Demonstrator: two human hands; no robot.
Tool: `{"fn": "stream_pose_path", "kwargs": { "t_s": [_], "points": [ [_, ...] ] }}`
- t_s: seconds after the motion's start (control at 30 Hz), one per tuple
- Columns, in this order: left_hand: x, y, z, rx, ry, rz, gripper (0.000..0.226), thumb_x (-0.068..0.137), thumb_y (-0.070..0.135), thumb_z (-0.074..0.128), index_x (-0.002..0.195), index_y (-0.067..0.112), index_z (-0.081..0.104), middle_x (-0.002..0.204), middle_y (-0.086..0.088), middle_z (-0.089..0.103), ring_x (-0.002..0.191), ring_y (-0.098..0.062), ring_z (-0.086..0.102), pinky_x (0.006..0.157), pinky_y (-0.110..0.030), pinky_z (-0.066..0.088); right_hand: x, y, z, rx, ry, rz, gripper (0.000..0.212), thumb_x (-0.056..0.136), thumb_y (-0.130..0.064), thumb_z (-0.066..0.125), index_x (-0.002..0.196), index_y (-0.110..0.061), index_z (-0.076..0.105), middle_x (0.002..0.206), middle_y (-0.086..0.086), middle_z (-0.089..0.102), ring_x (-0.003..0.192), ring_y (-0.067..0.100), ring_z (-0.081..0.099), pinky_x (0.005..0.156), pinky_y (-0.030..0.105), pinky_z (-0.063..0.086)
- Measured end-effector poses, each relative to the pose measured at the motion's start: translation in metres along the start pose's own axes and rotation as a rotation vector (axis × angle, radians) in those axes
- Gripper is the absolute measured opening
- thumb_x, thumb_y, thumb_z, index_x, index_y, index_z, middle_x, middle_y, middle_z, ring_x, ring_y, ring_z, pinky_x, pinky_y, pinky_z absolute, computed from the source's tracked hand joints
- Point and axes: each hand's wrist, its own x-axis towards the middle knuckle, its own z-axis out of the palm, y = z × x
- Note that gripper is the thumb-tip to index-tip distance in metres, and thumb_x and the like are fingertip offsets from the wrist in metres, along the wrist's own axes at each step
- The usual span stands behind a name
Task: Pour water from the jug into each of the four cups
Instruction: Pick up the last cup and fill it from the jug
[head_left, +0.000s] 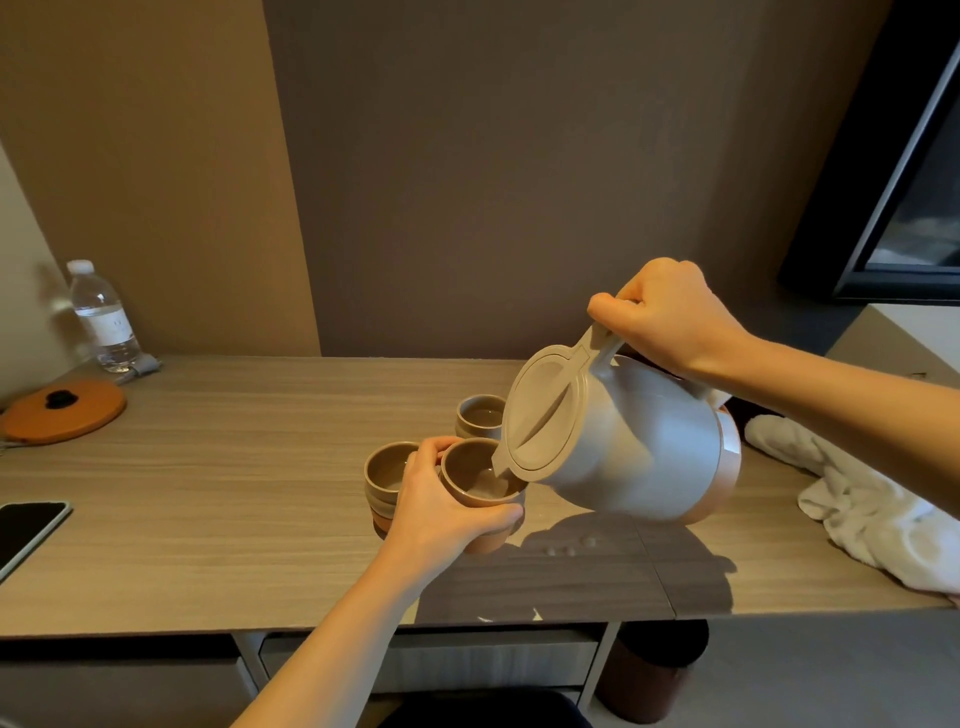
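Head view: right hand (670, 317) grips tilted matte jug (623, 441); left hand (441, 499) clasps round ceramic cup (480, 475).

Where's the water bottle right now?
The water bottle stands at the table's far left corner, just behind the orange lid.

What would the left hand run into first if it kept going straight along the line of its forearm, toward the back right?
Likely the tilted jug. The left hand already grips the cup under the jug's spout, and the jug's body sits just beyond it, though depth is unclear from one view.
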Motion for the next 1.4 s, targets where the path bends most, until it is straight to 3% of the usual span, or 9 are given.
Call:
{"fn": "stream_pose_path", "kwargs": {
  "t_s": [0.13,0.2,0.37,0.53,0.67,0.73,0.9,1.2,1.4],
  "points": [
    [0.006,0.008,-0.006,-0.026,-0.005,-0.007,0.090,0.039,0.043,0.094,0.116,0.037,0.047,0.117,0.010,0.060,0.110,-0.012,0.057,0.086,-0.032,0.053,0.002,0.007,-0.002,0.119,0.051,0.094,0.047,0.072,-0.037,0.050,0.050,0.003,0.062,0.051,0.022,0.056,0.049,0.027,0.046,0.054,0.044,0.050],
    [0.009,0.014,-0.009,-0.029,0.002,-0.005,0.089,0.035,0.048,0.092,0.113,0.039,0.048,0.117,0.009,0.060,0.110,-0.012,0.056,0.088,-0.037,0.055,0.003,0.010,-0.003,0.194,0.083,0.144,0.042,0.077,-0.030,0.054,0.053,0.003,0.065,0.056,0.025,0.059,0.052,0.028,0.050,0.060,0.043,0.052],
    [0.023,0.023,-0.013,-0.039,0.017,0.017,0.082,0.044,0.037,0.095,0.112,0.037,0.049,0.119,0.007,0.058,0.111,-0.013,0.055,0.085,-0.032,0.052,0.005,0.022,-0.004,0.341,0.138,0.305,0.038,0.078,-0.024,0.056,0.046,-0.004,0.052,0.055,0.014,0.052,0.052,0.022,0.048,0.060,0.034,0.046],
    [0.034,0.029,-0.014,-0.057,0.026,0.042,0.073,0.053,0.018,0.096,0.108,0.034,0.050,0.114,0.007,0.059,0.104,-0.006,0.056,0.075,-0.021,0.047,0.004,0.030,-0.004,0.471,0.170,0.427,0.032,0.080,-0.024,0.056,0.055,-0.005,0.050,0.064,0.015,0.050,0.059,0.022,0.047,0.058,0.031,0.042],
    [0.044,0.033,-0.013,-0.055,0.031,0.040,0.072,0.058,0.015,0.093,0.112,0.031,0.048,0.108,0.012,0.058,0.097,-0.001,0.055,0.066,-0.013,0.043,0.004,0.038,-0.002,0.584,0.165,0.532,0.029,0.079,-0.025,0.056,0.056,-0.008,0.048,0.045,0.000,0.045,0.049,0.014,0.039,0.051,0.025,0.035],
    [0.051,0.034,-0.014,-0.048,0.043,0.037,0.074,0.058,0.016,0.093,0.115,0.028,0.048,0.107,0.013,0.057,0.095,0.000,0.055,0.063,-0.011,0.042,0.003,0.043,0.000,0.628,0.173,0.577,0.028,0.080,-0.025,0.057,0.057,-0.010,0.050,0.045,-0.002,0.046,0.050,0.012,0.039,0.051,0.025,0.034],
    [0.075,0.030,-0.019,0.017,0.077,0.034,0.081,0.056,0.025,0.094,0.121,0.027,0.045,0.114,0.009,0.056,0.101,-0.009,0.055,0.069,-0.018,0.045,0.005,0.054,0.006,0.690,0.197,0.656,0.023,0.081,-0.029,0.058,0.069,-0.010,0.058,0.065,0.005,0.052,0.063,0.013,0.047,0.059,0.025,0.039],
    [0.125,0.014,-0.038,0.057,0.184,-0.018,0.080,0.063,0.029,0.090,0.127,0.024,0.043,0.114,0.008,0.053,0.106,-0.014,0.051,0.074,-0.025,0.045,0.011,0.074,0.024,0.732,0.205,0.749,0.023,0.082,-0.033,0.058,0.070,-0.014,0.059,0.066,0.003,0.057,0.067,0.014,0.053,0.070,0.031,0.044],
    [0.160,-0.017,-0.053,0.142,0.197,-0.111,0.080,0.066,0.025,0.090,0.129,0.022,0.041,0.123,0.000,0.051,0.109,-0.018,0.047,0.083,-0.033,0.044,0.014,0.085,0.038,0.769,0.179,0.758,0.028,0.081,-0.030,0.058,0.060,-0.013,0.056,0.047,-0.002,0.051,0.042,0.006,0.048,0.059,0.027,0.040]
  ]
}}
